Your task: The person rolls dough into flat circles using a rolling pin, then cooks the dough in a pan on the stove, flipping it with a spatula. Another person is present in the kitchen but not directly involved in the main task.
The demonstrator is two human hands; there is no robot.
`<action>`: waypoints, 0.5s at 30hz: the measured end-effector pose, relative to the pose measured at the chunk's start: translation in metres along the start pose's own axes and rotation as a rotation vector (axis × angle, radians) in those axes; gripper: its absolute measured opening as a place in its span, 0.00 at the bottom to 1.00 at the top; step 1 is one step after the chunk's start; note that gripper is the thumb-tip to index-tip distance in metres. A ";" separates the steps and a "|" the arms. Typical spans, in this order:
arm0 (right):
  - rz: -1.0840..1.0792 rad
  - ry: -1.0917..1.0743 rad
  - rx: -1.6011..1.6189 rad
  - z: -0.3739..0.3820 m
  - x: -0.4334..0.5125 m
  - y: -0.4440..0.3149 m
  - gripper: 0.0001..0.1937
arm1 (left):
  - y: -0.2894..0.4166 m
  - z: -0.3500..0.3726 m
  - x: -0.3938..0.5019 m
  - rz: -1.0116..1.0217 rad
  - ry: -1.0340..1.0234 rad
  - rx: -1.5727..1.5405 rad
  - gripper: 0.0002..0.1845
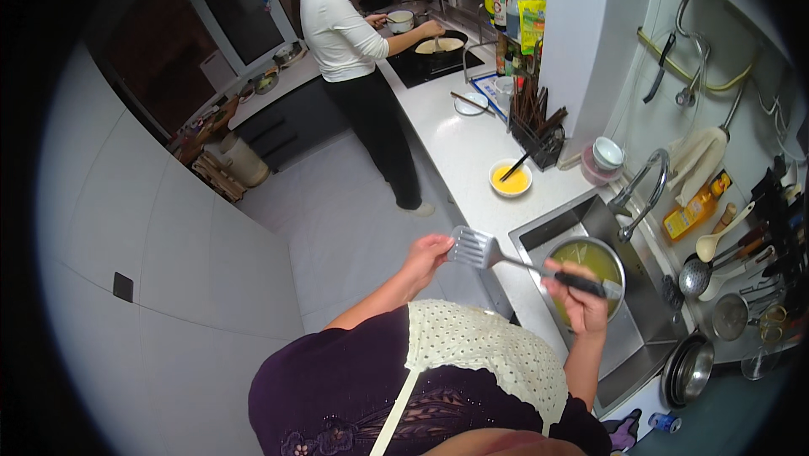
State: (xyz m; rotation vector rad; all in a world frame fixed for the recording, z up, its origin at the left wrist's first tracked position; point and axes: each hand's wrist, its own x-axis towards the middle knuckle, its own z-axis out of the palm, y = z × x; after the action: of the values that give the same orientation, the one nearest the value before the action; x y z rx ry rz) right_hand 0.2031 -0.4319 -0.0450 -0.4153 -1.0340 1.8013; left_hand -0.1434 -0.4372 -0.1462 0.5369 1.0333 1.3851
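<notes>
A slotted metal turner with a black handle lies across both hands in front of my body. At its head, my left hand pinches the slotted edge. My right hand is wrapped around the black handle. Below the right hand, a round metal pot filled with yellow-green liquid stands in the steel sink. A chrome faucet arches over the sink's far side. On the white counter beside the sink is a white bowl of beaten egg, with dark chopsticks resting in it.
Another person stands at the cooktop, one hand at a black frying pan holding a pale flat food. A chopstick holder stands by the pillar. Utensils, including a skimmer, hang right. Stacked metal bowls are near the sink.
</notes>
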 end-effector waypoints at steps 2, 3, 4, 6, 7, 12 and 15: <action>0.202 -0.170 0.150 -0.012 -0.007 -0.005 0.33 | -0.006 -0.005 0.002 0.006 0.034 0.027 0.07; 0.293 -0.215 0.173 -0.017 -0.011 -0.007 0.36 | -0.009 -0.006 0.003 0.006 0.034 0.026 0.07; 0.376 -0.163 0.117 -0.020 -0.012 -0.008 0.36 | -0.011 -0.008 0.005 0.006 0.026 0.027 0.07; 0.442 -0.214 -0.159 -0.026 -0.015 -0.013 0.29 | -0.016 -0.012 0.008 0.030 0.085 0.068 0.06; 0.468 -0.290 -0.292 -0.027 -0.015 -0.015 0.27 | -0.018 -0.013 0.009 0.051 0.104 0.094 0.06; 0.870 -0.205 -0.581 -0.029 -0.011 -0.013 0.24 | -0.029 -0.017 0.020 0.116 0.165 0.175 0.07; 0.877 -0.098 -0.651 -0.028 -0.010 -0.001 0.22 | -0.031 -0.014 0.030 0.133 0.211 0.158 0.07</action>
State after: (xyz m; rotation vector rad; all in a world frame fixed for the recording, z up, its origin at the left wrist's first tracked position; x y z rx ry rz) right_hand 0.2270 -0.4272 -0.0627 -1.3520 -1.6708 2.1905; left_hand -0.1426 -0.4178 -0.1872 0.5934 1.3051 1.5087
